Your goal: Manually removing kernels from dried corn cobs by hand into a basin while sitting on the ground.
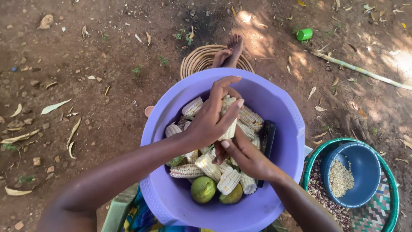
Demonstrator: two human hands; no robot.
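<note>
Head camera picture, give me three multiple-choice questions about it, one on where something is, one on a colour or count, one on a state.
1. Where does the blue bowl sit?
A. in the woven basket right of the basin
B. inside the basin
C. on the coiled mat

2. What colour is the big basin?
A. red
B. purple
C. white

3. What are the hands doing?
A. resting on the ground
B. holding a cup
C. gripping one corn cob

Answers: 1 A, the bowl lies on the basket's contents. 2 B, its rim and walls are purple. 3 C, the left hand wraps the corn cob and the right hand holds it from below, above the basin.
</note>
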